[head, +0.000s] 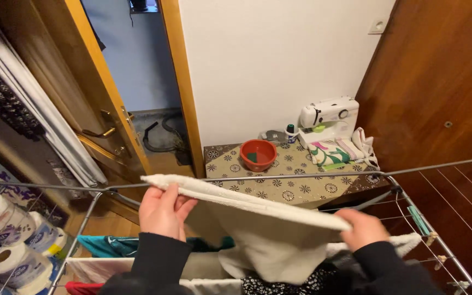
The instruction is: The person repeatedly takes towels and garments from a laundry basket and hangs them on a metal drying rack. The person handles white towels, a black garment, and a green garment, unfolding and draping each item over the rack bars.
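Head view: the white towel (pixel 258 218) is stretched over the drying rack (pixel 301 176), its long axis running from 10 to 4 o'clock. The left hand (pixel 163 210) pinches the 10 o'clock corner, fingers clenched on cloth – the right hand (pixel 363 229) grips the 4 o'clock end, both forearms raised, equally near

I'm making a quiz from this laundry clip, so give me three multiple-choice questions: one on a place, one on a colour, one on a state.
1. Where is the sewing machine?
A. on the patterned table by the wall
B. on the floor
C. on the drying rack

2. What colour is the bowl?
A. blue
B. red
C. white

3. How is the white towel held?
A. left hand only
B. lying untouched
C. by both hands

Answers:
A, it stands on the table.
B, the bowl is red.
C, the left hand and right hand each grip an end.
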